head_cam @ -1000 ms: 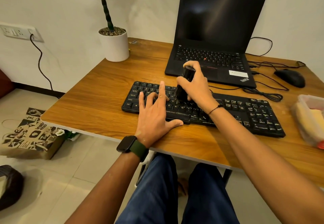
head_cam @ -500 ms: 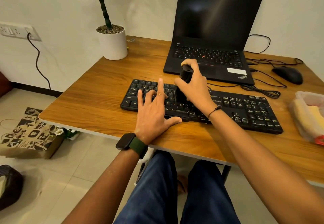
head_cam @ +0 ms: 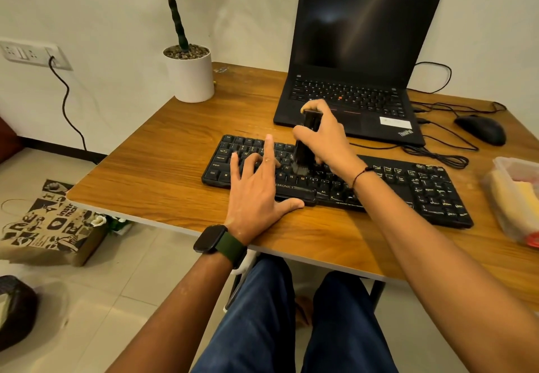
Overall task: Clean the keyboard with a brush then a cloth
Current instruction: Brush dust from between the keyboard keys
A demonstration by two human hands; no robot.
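A black keyboard (head_cam: 420, 186) lies across the middle of the wooden desk (head_cam: 163, 168). My right hand (head_cam: 326, 139) is shut on a black brush (head_cam: 304, 145), held upright with its bristles down on the keys near the keyboard's middle. My left hand (head_cam: 259, 192) lies flat and open on the keyboard's left half, fingers spread, thumb along the front edge. At the desk's right edge a clear plastic box (head_cam: 501, 168) holds a yellow cloth (head_cam: 519, 197).
An open black laptop (head_cam: 361, 52) stands behind the keyboard. A black mouse (head_cam: 481, 129) and loose cables (head_cam: 437, 154) lie to its right. A potted plant (head_cam: 189, 72) stands at the back left corner. A paper bag (head_cam: 49, 224) sits on the floor.
The brush has stayed on the keyboard's middle keys with only slight shifts. My left hand has not moved off the keyboard. The view has tilted slightly.
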